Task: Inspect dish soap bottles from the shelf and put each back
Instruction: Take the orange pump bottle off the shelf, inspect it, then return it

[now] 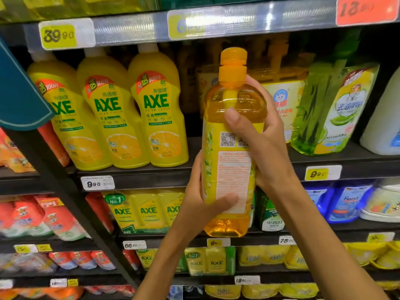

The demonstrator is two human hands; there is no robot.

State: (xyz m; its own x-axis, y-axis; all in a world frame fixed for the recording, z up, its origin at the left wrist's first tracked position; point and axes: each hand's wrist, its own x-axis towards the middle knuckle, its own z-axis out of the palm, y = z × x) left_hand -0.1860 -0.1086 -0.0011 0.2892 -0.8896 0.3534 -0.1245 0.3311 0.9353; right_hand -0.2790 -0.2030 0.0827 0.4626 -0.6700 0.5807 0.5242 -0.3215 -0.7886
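Note:
I hold an orange dish soap bottle (232,169) upright in front of the shelf (138,173), its back label with small print and QR codes facing me. Its cap is orange and the liquid inside is amber. My left hand (201,204) grips the lower part, thumb laid across the label. My right hand (259,137) wraps the upper body from the right, thumb on the shoulder of the bottle. Behind the bottle is a dark gap in the row on the shelf.
Three yellow AXE bottles (155,118) stand to the left on the same shelf. Green and yellow refill pouches (333,109) and a white jug (383,124) stand to the right. Lower shelves carry AXE pouches (149,211), red packs and blue bottles. A teal sign (19,94) hangs at left.

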